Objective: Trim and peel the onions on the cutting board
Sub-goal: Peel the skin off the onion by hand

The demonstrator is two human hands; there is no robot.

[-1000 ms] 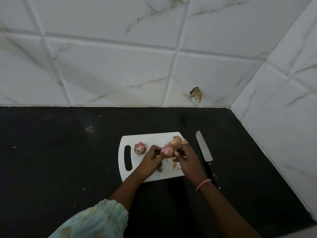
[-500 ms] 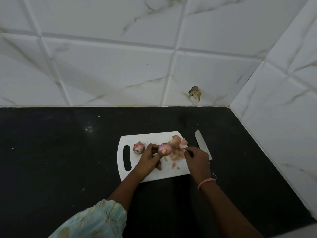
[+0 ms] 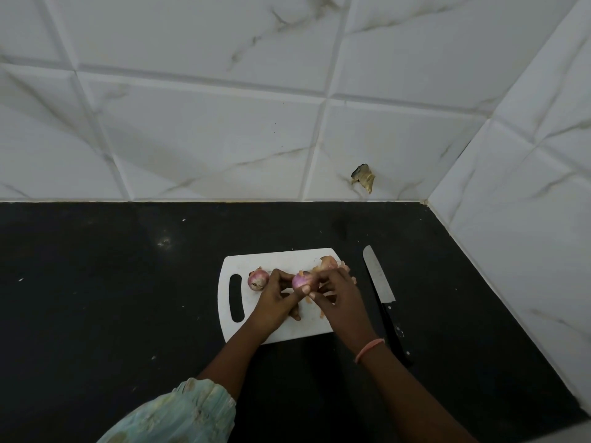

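Observation:
A white cutting board with a handle slot on its left lies on the black counter. My left hand holds a small purple onion just above the board. My right hand meets it from the right, fingertips pinching the onion's skin. A second onion, still in its skin, rests on the board to the left of my left hand. Loose peels are piled at the board's far right corner, partly hidden by my right hand.
A knife with a black handle lies on the counter just right of the board, blade pointing away from me. Tiled walls close off the back and the right. The black counter stretches wide to the left.
My right hand went right to the peel pile, then came back to the onion. My left hand has kept the onion in about the same place.

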